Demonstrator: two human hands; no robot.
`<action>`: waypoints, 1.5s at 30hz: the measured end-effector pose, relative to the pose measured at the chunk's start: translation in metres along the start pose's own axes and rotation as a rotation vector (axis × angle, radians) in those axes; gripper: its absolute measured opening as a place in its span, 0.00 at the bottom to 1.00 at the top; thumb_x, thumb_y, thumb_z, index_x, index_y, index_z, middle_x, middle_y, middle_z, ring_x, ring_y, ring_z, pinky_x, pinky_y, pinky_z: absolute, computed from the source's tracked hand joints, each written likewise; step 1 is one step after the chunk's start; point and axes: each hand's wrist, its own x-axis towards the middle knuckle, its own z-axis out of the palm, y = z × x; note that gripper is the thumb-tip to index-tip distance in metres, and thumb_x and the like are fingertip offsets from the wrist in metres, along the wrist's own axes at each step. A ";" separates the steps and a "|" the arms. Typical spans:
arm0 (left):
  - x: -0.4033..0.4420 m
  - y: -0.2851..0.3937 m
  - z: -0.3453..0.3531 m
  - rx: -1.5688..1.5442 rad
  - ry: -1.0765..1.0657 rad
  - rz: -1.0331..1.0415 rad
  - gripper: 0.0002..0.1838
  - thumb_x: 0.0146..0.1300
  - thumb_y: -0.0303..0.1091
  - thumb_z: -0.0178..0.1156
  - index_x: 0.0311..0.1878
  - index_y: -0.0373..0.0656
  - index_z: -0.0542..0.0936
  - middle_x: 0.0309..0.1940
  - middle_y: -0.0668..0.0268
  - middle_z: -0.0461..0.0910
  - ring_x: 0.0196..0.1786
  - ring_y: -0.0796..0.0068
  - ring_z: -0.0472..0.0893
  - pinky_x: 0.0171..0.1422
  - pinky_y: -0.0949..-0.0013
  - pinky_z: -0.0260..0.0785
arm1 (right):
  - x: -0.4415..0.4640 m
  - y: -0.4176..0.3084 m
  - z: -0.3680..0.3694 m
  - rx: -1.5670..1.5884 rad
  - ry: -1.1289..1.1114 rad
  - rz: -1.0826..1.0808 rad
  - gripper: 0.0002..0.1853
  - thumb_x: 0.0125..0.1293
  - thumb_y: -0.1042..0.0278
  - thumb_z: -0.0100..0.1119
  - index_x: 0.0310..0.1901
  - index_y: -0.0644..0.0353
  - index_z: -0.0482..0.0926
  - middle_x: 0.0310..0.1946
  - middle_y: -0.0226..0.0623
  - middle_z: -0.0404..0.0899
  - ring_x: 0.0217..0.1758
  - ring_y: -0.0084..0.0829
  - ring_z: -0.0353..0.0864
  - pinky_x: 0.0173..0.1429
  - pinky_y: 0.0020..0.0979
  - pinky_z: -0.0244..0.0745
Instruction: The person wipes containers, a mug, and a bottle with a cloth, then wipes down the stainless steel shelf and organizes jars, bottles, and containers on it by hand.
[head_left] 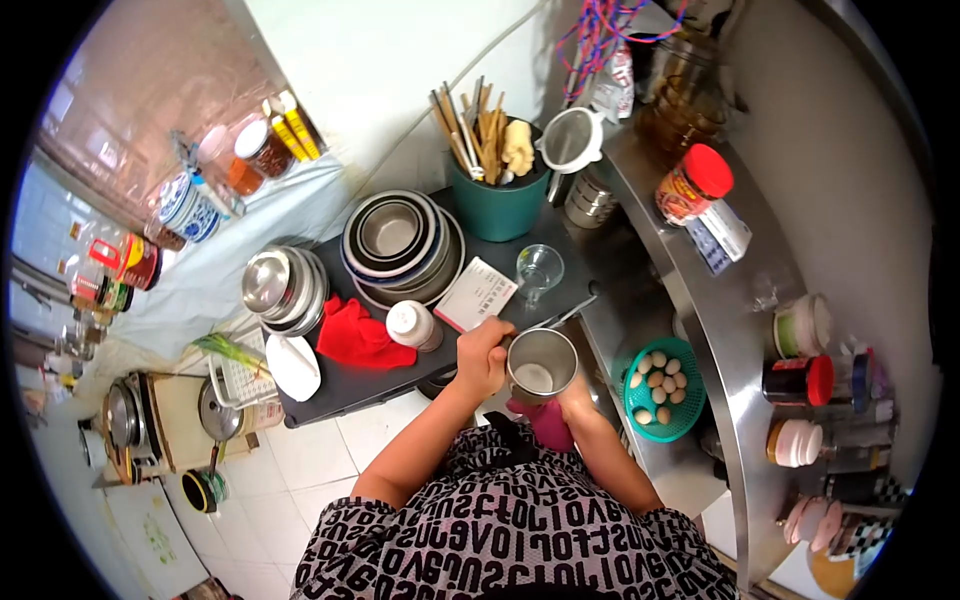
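A metal cup (541,364) is held in front of my body, its open top facing up. My left hand (483,358) is closed at the cup's left side, by its handle. On the other side, my right hand (575,400) is against the cup's lower right, with a pink cloth (546,425) beneath the cup; its fingers are mostly hidden. Just beyond the cup stand a clear glass (540,270) and a white box (477,294). A white bottle (412,326) and a red cloth (362,335) lie to the left on the dark table (350,396).
Stacked metal bowls (400,240) and a green bucket of utensils (498,205) stand at the back. Right of me are a green basket (638,420) of eggs and a steel shelf (735,330) with jars. A pan (220,411) is at the left.
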 end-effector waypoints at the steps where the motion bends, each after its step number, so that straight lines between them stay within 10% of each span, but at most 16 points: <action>1: -0.002 0.003 -0.012 0.070 -0.106 -0.009 0.30 0.74 0.58 0.43 0.35 0.37 0.75 0.24 0.57 0.72 0.25 0.55 0.75 0.30 0.63 0.65 | -0.006 -0.012 0.011 0.014 0.054 -0.078 0.16 0.75 0.59 0.54 0.45 0.65 0.83 0.37 0.35 0.85 0.36 0.24 0.83 0.43 0.25 0.78; 6: -0.057 0.012 -0.066 0.103 -0.159 -0.282 0.25 0.73 0.52 0.46 0.35 0.36 0.74 0.29 0.56 0.71 0.32 0.54 0.74 0.35 0.62 0.65 | 0.022 -0.005 0.011 -0.066 -0.038 -0.121 0.15 0.73 0.56 0.58 0.40 0.62 0.83 0.31 0.25 0.81 0.30 0.16 0.74 0.36 0.21 0.72; 16: -0.196 -0.012 -0.131 0.335 0.503 -0.711 0.13 0.75 0.35 0.45 0.40 0.34 0.71 0.42 0.55 0.66 0.45 0.58 0.71 0.49 0.62 0.70 | 0.029 -0.012 0.040 -0.027 -0.215 -0.105 0.13 0.74 0.58 0.57 0.41 0.60 0.83 0.30 0.21 0.78 0.31 0.13 0.72 0.36 0.20 0.70; 32: -0.159 -0.051 -0.142 0.826 0.795 -0.580 0.17 0.69 0.32 0.54 0.55 0.33 0.66 0.52 0.51 0.64 0.55 0.58 0.65 0.62 0.59 0.59 | 0.022 -0.016 0.049 0.077 -0.149 -0.147 0.16 0.73 0.53 0.57 0.36 0.58 0.81 0.27 0.26 0.79 0.26 0.17 0.74 0.34 0.22 0.71; 36: -0.132 -0.009 -0.115 0.617 0.242 -0.270 0.04 0.67 0.25 0.52 0.41 0.37 0.75 0.41 0.58 0.71 0.44 0.63 0.71 0.47 0.66 0.65 | 0.019 -0.017 0.027 0.127 -0.066 -0.117 0.17 0.73 0.53 0.56 0.34 0.59 0.80 0.26 0.27 0.79 0.26 0.18 0.75 0.32 0.23 0.72; 45: 0.008 0.032 0.018 0.050 -0.140 0.043 0.04 0.65 0.27 0.59 0.41 0.40 0.81 0.38 0.57 0.77 0.33 0.63 0.78 0.37 0.67 0.71 | -0.022 -0.074 -0.022 0.174 0.016 -0.393 0.17 0.75 0.53 0.54 0.43 0.62 0.81 0.31 0.26 0.80 0.31 0.16 0.76 0.37 0.22 0.73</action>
